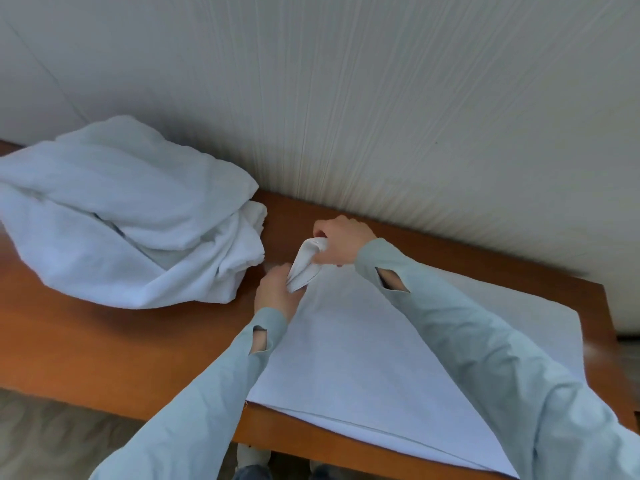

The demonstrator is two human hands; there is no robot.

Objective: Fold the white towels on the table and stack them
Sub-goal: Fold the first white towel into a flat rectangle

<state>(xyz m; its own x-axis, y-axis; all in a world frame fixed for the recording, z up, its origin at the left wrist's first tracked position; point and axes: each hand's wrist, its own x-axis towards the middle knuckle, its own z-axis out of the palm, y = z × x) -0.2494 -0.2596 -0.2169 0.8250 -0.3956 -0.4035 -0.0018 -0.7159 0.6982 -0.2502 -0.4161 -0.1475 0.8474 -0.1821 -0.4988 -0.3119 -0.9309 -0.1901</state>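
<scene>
Pinching the far left corner of the towel (363, 344), both hands are working close together at the back of the table (104, 341) in the head view. The left hand (277, 292) is closing on the bunched corner from below, fingers curled around the cloth, while the right hand (341, 242) is gripping the same bunch from above, thumb and fingers closed on it. The rest of the towel is lying flat on the table's right half, spreading from the hands toward the person and to the right, its near edge hanging slightly past the table front. Its long axis seems to be running left to right, so the next fold would likely be carrying this corner rightward or back toward the body. The left hand is nearer the pile (131, 216) of unfolded towels, which is sitting just beside the hands on the left, against the wall (381, 98). No folded stack is showing yet.
</scene>
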